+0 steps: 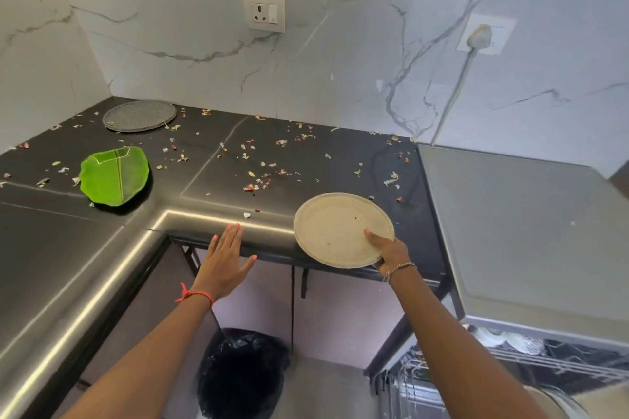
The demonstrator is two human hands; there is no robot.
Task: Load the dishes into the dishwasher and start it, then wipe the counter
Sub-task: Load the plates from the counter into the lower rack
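My right hand (388, 250) grips the near right rim of a round beige plate (337, 228), thumb on top, at the front edge of the dark counter (211, 177). My left hand (226, 258) is flat with straight fingers, its fingertips at the counter's front edge, holding nothing. A green leaf-shaped plate (114, 175) lies on the counter to the left. Further back a round grey plate (139, 115) sits near the corner. The dishwasher (531, 231) stands at the right, and its open rack (510, 360) shows at the bottom right with dishes in it.
Small food scraps are scattered over the counter. A black bin bag (243, 374) stands under the counter between my arms. A wall socket (264, 12) and a plugged-in cable (456, 88) are on the marble wall.
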